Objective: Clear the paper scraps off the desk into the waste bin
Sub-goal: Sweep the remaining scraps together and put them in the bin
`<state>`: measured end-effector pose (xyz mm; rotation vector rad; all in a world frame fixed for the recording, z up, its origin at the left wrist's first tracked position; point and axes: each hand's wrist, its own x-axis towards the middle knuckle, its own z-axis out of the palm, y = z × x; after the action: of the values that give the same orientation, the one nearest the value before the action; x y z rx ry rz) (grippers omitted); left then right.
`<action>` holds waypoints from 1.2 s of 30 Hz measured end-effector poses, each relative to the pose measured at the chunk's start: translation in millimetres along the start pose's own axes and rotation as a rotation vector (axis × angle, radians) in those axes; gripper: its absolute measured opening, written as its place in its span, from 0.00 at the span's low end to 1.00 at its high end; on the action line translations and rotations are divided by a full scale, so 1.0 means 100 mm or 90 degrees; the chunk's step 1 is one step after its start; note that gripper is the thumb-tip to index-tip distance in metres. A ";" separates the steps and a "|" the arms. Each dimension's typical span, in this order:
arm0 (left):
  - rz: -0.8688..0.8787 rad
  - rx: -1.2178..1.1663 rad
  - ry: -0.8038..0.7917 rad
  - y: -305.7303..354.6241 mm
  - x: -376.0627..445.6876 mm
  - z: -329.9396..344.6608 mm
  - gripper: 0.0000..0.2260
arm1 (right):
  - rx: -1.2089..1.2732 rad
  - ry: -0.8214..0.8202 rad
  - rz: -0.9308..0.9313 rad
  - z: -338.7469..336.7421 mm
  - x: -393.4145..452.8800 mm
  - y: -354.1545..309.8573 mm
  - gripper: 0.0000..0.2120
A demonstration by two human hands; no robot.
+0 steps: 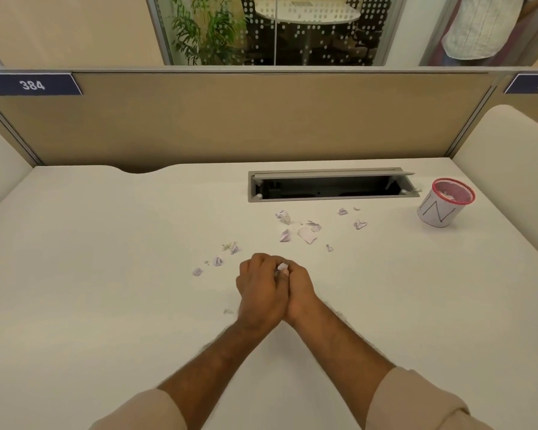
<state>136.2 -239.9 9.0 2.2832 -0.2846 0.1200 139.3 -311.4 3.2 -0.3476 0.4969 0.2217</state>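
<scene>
Paper scraps, small, white with purple marks, lay scattered over the white worktop (106, 243). One loose group sat left of your hands (218, 261); a second, larger group lay farther out and to the right (306, 234), just in front of the grey rectangular cable hatch (330, 184), whose lid stood open. A single tiny scrap (228, 311) lay close beside your left wrist.

Your left hand (258, 293) and right hand (298, 293) were pressed together at the middle of the worktop, fingers curled. One white crumpled scrap (282, 267) showed between the fingertips; both hands appeared to close around it, though which hand bore the hold could not be told exactly.

The small waste bin (444, 203), a cylinder with a red mesh rim and a white paper wrap bearing black hand-drawn letters, stood upright at the far right of the worktop, well apart from your hands. Some white paper showed inside it.

A tan partition panel (230, 119) ran along the back edge of the worktop, with a blue label reading 384 (31, 85) at its left.
</scene>
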 end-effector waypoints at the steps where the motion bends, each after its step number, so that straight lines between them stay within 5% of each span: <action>1: 0.003 0.012 0.001 -0.01 -0.01 0.02 0.09 | 0.009 -0.003 -0.003 -0.03 0.01 -0.01 0.09; 6: 0.000 -0.005 -0.014 -0.05 -0.04 0.09 0.13 | 0.049 0.017 0.059 -0.04 -0.02 -0.11 0.12; 10: 0.018 -0.026 -0.006 -0.15 -0.05 0.04 0.17 | -0.020 0.139 0.030 -0.09 0.03 -0.26 0.11; 18: -0.037 0.197 0.045 -0.85 0.18 -0.23 0.24 | -0.099 0.187 -0.022 -0.31 0.06 -0.87 0.17; 25: -0.075 0.272 -0.052 -1.15 0.48 -0.26 0.34 | -0.243 0.227 -0.044 -0.45 -0.02 -1.56 0.12; 30: -0.006 0.274 -0.127 -1.01 0.63 -0.03 0.30 | -0.270 0.245 -0.061 -0.49 -0.10 -2.03 0.12; 36: 0.054 0.280 -0.003 -0.95 0.52 0.14 0.17 | -0.269 0.327 -0.187 -0.41 -0.24 -2.68 0.11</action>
<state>209.8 -197.8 -60.3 2.7074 -0.3890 0.2412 178.7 -575.5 54.3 -0.8953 0.8974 -0.0565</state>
